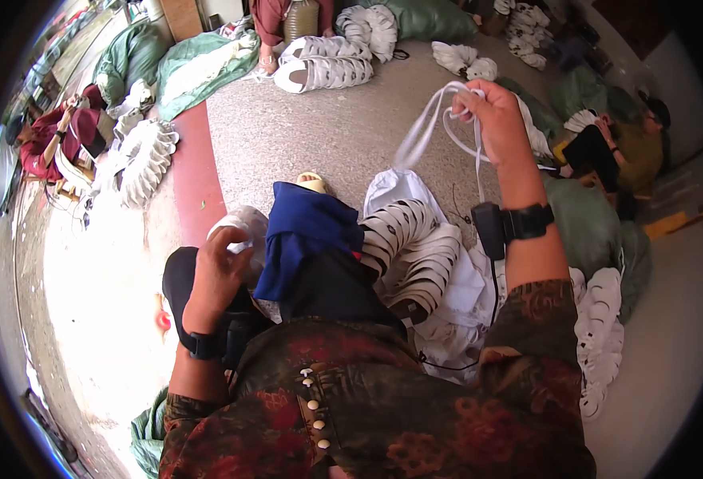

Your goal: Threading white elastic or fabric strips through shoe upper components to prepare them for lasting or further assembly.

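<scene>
Near the person's body, the left hand curls at a rounded white piece beside the knee covered by blue cloth, though I cannot tell if it grips, while the right hand, well apart from it, is raised and pinches a looped white lace. The step in hand seems to be pulling the lace, and the next move probably calls for keeping its loops untangled. Ribbed white bundles lie beside the lap, and farther ahead, more white bundles rest on the floor.
</scene>
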Motion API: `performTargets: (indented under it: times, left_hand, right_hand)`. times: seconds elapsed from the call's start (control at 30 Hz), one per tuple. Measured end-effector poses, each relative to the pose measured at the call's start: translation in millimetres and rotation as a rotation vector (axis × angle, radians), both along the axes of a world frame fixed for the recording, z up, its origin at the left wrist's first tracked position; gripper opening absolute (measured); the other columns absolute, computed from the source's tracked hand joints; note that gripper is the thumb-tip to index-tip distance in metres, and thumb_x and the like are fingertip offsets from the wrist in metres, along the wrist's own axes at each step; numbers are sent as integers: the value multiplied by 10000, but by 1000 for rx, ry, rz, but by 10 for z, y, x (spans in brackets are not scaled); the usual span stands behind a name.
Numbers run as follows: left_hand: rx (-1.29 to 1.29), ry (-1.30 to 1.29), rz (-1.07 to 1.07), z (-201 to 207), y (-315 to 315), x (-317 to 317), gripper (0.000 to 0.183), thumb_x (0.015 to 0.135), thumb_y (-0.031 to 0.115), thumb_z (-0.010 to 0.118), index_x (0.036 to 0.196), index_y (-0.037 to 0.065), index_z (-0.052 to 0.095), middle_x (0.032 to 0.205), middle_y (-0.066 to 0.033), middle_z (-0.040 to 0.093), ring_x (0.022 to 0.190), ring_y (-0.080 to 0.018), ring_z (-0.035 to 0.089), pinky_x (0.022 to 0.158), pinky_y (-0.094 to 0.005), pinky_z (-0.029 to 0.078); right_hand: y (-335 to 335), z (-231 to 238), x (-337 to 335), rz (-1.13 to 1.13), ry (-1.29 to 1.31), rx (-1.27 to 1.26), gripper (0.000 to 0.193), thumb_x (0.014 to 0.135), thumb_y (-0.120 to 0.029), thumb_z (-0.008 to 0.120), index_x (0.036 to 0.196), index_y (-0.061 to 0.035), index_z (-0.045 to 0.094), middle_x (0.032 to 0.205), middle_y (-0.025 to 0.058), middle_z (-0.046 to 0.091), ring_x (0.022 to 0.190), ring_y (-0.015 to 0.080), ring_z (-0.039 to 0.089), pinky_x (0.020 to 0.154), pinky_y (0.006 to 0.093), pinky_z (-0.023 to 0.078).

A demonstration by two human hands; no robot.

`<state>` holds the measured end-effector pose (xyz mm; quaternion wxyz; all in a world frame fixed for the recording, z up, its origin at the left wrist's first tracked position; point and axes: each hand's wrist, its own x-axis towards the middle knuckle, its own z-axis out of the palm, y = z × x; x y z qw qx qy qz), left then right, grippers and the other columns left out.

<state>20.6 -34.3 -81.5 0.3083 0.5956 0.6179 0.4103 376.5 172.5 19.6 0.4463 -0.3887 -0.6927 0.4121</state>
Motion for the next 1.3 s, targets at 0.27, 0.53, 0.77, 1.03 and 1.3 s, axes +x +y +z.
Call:
performTargets:
  times: [0.27, 0.53, 0.77, 1.03, 1.3]
  left_hand:
    - [69, 322, 317, -436, -568, -847, 123, 754, -65, 548, 860, -3, 555, 972, -131, 568, 921, -258, 560, 760, -308, 462]
    - [15, 516, 433, -773, -732, -947, 181, 829, 67, 503, 1002, 12, 521, 1157, -178, 491, 1099, -326, 468, 954, -393, 357]
    - [-29, 424, 402, -863, -652, -1024, 155, 866, 81, 467, 1004, 17, 501, 1172, -161, 451, 1106, -284, 443, 947, -370, 358]
    - [-76, 421, 419, -852, -555, -1029, 147, 878, 96, 444, 1000, 23, 479, 1174, -162, 433, 1097, -275, 427, 942, -375, 354]
    - [-134, 471, 452, -851, -557, -1055, 136, 874, 102, 440, 977, 21, 475, 1168, -164, 437, 1097, -275, 424, 939, -372, 351]
  right_hand:
    - [968, -709, -174, -146, 21, -81, 96, 839, -144, 569, 812, -57, 601, 716, 10, 602, 632, 65, 509, 586, 199, 386]
    - [1105, -2203, -38, -457, -573, 144, 521, 663, -232, 719, 1096, -19, 523, 1022, 237, 588, 978, 383, 561, 834, 406, 455]
    - [-293, -3625, 202, -271, -795, -277, 671, 621, -189, 744, 1179, 19, 434, 1101, 236, 530, 1056, 381, 486, 895, 411, 411]
    - [-1265, -4347, -28, -145, -1071, -74, 843, 602, -200, 742, 1291, -3, 298, 1288, 320, 311, 1131, 491, 380, 968, 484, 335]
    - [-907, -4323, -250, -298, -959, -62, 772, 632, -70, 646, 1276, 86, 250, 1259, 366, 302, 1155, 493, 355, 986, 479, 314]
